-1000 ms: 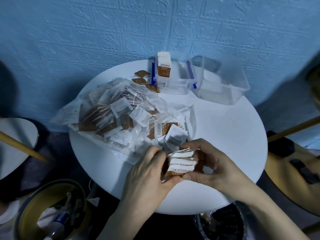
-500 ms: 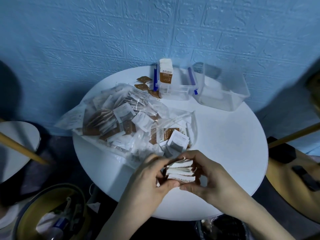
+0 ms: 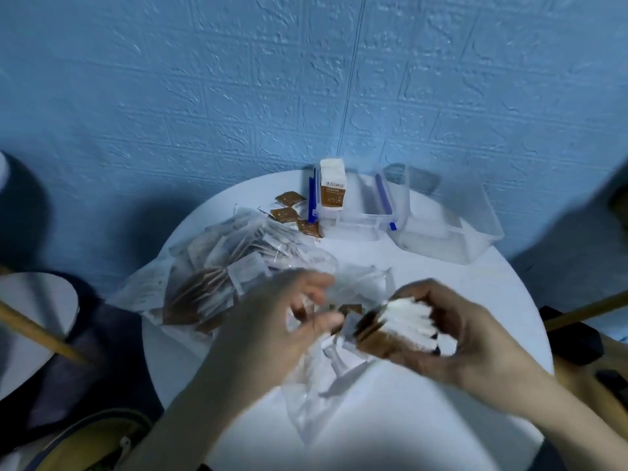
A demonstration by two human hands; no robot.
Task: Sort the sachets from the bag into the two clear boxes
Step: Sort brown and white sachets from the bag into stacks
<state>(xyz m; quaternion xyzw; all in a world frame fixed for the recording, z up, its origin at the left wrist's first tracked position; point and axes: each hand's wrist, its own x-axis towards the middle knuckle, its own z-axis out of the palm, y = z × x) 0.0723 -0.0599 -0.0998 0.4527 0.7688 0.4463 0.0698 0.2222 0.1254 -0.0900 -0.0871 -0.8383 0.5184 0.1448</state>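
Note:
My right hand (image 3: 475, 338) grips a stack of white-and-brown sachets (image 3: 401, 322) edge-up above the round white table (image 3: 424, 402). My left hand (image 3: 272, 328) hovers just left of the stack, fingers apart and blurred, over the mouth of the clear plastic bag (image 3: 221, 277) full of sachets. At the back stand two clear boxes: one with blue clips (image 3: 360, 215) holding an upright bundle of sachets (image 3: 333, 188), and a larger one (image 3: 448, 229) to its right.
A few loose brown sachets (image 3: 289, 209) lie left of the clipped box. A blue textured wall rises behind the table. Another round surface (image 3: 30, 321) and a wooden stick (image 3: 37, 334) sit at the left; a yellow-rimmed bin (image 3: 88, 443) is below.
The stack of sachets now rests in my right hand alone, moved right. My left hand has let go and opened toward the bag. The view has tilted upward.

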